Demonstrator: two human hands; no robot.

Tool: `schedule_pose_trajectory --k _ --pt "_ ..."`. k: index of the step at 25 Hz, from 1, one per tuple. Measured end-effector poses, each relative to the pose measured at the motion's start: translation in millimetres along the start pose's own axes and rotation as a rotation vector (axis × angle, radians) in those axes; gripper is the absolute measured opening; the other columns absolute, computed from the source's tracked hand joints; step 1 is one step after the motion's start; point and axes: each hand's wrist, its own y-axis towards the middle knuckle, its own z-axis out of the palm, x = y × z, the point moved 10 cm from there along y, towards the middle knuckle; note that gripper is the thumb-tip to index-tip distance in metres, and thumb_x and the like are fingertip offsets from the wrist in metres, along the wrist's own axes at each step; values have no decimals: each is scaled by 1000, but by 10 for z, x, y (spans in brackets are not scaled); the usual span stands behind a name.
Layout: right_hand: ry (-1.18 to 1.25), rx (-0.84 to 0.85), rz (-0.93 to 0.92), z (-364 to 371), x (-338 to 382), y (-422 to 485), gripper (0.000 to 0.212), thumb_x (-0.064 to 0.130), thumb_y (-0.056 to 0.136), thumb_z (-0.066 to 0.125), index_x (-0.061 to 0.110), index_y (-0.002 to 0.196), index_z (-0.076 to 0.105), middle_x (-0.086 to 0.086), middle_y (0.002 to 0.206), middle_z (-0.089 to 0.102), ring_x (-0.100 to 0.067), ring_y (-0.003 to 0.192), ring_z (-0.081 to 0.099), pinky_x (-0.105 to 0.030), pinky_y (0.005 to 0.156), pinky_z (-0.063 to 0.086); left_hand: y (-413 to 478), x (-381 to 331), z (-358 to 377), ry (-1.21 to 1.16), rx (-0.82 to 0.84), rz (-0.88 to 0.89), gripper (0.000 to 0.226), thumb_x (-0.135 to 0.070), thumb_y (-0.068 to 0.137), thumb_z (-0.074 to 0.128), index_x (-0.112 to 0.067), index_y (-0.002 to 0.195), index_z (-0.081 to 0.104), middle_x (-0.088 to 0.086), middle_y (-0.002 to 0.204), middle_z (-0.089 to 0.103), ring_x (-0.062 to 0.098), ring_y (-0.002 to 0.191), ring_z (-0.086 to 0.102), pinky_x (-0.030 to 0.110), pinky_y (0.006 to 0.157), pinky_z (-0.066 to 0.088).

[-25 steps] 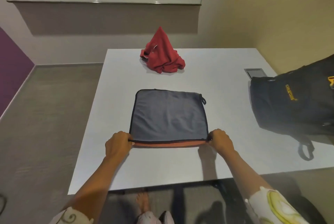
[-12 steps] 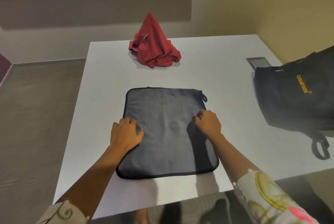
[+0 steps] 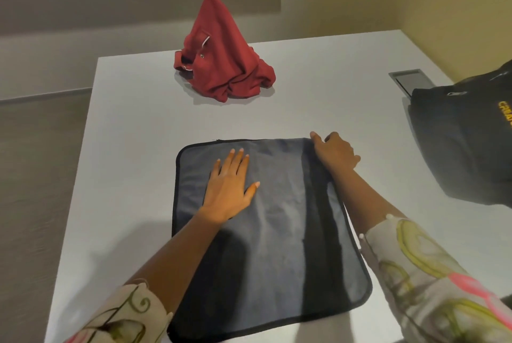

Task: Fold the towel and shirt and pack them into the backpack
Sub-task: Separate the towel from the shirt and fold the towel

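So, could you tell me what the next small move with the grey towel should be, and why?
Probably fold the right edge over to the left. The grey towel lies flat on the white table, the left hand presses flat on its left half, and the right hand seems to pinch its far right corner. The red shirt lies crumpled beyond it.

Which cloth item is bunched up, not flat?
The red shirt, heaped in a peak at the far side of the table; the grey towel lies flat near the person.
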Motion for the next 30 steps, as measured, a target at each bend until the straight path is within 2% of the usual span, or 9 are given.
schedule_pose_trajectory --k 2,4,7,9,12,14,16,20,30 --pt "154 53 20 142 17 83 44 52 94 46 17 120 54 -8 119 62 -31 109 57 -43 97 41 79 84 134 4 32 3 82 -66 91 21 -14 154 22 7 162 16 24 150 12 50 119 17" --pt "402 26 -57 165 132 139 27 21 92 53 18 118 58 -9 122 62 -28 108 59 -40 94 49 91 149 246 3 22 0 84 -71 89 17 -18 155 18 5 163 12 21 150 8 49 120 11" --pt "688 -77 -263 -6 306 126 42 -6 86 45 15 118 63 -6 124 63 -21 114 58 -29 96 48 97 190 279 -9 -58 -22 82 -71 90 23 -21 154 21 4 162 14 20 150 10 50 120 9" --pt "618 -107 -309 0 312 237 41 -2 90 48 18 123 62 -4 127 61 -22 121 54 -30 102 44 156 201 265 -18 -103 -32 81 -71 90 27 -22 154 24 3 162 15 19 150 11 50 120 8" --pt "143 -177 -269 138 268 269 43 12 99 45 27 138 51 -7 149 43 -29 137 35 -45 109 32 221 225 238 -27 -117 -39 82 -72 88 31 -22 153 26 3 162 16 19 150 12 50 120 7" --pt "-1 -242 -434 266 512 20 42 19 101 39 23 142 48 -10 155 34 -29 143 26 -50 111 29 233 214 208 -42 -138 -54 80 -69 89 33 -21 153 28 4 161 19 19 150 14 52 120 7" --pt "-78 -164 -607 609 794 -303 45 29 102 34 21 145 42 -9 158 28 -26 148 19 -52 115 22 262 205 161 -33 -177 -66 72 -61 94 32 -18 151 32 6 159 25 22 148 19 53 119 12" --pt "-218 1 -616 1084 842 -325 56 52 102 19 32 154 19 -3 164 6 -19 151 -3 -50 119 -2 363 486 192 -23 -144 -130 68 -59 96 26 -22 153 27 4 161 20 24 149 16 53 119 11" --pt "-279 -11 -732 1025 1041 158 59 61 99 17 40 153 15 -2 164 4 -18 151 -3 -51 120 -2 698 705 220 5 -101 -139 74 -69 92 22 -30 154 20 3 163 14 22 150 11 55 119 8"
